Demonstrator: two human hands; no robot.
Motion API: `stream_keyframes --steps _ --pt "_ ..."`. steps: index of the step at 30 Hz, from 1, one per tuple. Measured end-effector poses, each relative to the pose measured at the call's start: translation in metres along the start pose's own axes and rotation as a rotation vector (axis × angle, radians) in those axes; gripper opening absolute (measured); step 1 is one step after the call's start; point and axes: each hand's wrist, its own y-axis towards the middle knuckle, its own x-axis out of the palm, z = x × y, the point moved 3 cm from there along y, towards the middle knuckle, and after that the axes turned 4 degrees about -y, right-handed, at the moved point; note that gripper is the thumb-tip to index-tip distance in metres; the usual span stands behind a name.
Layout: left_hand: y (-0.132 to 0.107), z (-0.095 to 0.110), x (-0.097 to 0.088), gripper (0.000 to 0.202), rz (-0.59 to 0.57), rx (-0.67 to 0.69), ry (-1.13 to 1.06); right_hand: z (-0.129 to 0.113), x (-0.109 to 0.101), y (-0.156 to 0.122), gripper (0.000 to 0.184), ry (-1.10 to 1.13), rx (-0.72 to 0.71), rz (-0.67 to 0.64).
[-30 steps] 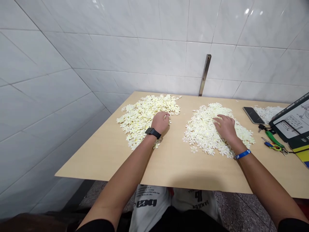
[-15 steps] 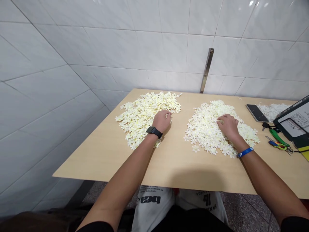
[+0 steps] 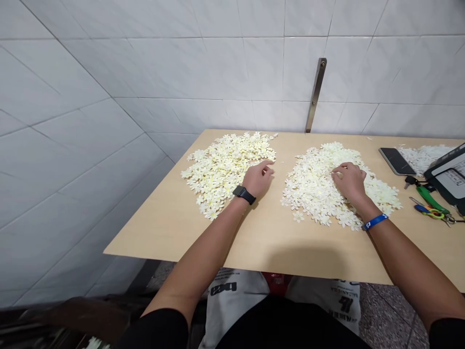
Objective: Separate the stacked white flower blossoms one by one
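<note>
Two heaps of small flower-shaped pieces lie on a light wooden table (image 3: pixel 261 242). The left heap (image 3: pixel 221 167) is pale yellow, the right heap (image 3: pixel 316 189) is whiter. My left hand (image 3: pixel 258 178), with a black watch on the wrist, sits at the right edge of the yellow heap, fingers curled and pinched at its rim. On top of the white heap rests my right hand (image 3: pixel 350 183), a blue band on its wrist, with fingertips pinched together among the pieces. What either pinch holds is too small to make out.
A black phone (image 3: pixel 396 161) lies at the back right beside a third white heap (image 3: pixel 423 156). Keys and green-handled tools (image 3: pixel 428 201) and a dark clipboard (image 3: pixel 448 174) sit at the right edge. A metal bracket (image 3: pixel 315 94) hangs on the tiled wall.
My left hand slid from inside the yellow heap to its right edge. My right hand's fingers drew together on the white heap. The view shifted left and down.
</note>
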Motion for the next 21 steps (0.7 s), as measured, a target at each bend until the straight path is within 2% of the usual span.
stream_keyframes --steps 1,6,10,13,15,17,21 --pt "-0.004 0.006 0.006 0.023 -0.028 0.018 -0.009 -0.002 -0.001 0.000 0.023 0.017 -0.002 0.019" --pt "-0.021 0.028 0.042 0.032 -0.260 0.262 -0.043 -0.009 -0.011 -0.001 0.023 0.116 -0.016 0.118" --pt "-0.024 0.028 0.057 0.035 -0.290 0.426 -0.012 -0.010 -0.019 -0.003 0.022 0.351 0.030 0.174" --pt "-0.024 0.027 0.056 0.034 -0.218 0.451 -0.003 -0.011 -0.023 -0.006 0.021 0.563 0.179 0.170" --pt "-0.026 0.031 0.053 0.032 -0.160 0.458 -0.033 -0.018 -0.026 -0.010 0.028 0.687 0.224 0.121" --pt "-0.029 0.038 0.050 0.028 -0.127 0.442 -0.108 -0.031 -0.030 -0.016 0.028 0.773 0.210 0.049" --pt "-0.039 0.053 0.053 0.027 -0.177 0.303 -0.363 -0.067 -0.039 -0.036 0.019 0.768 0.082 -0.047"
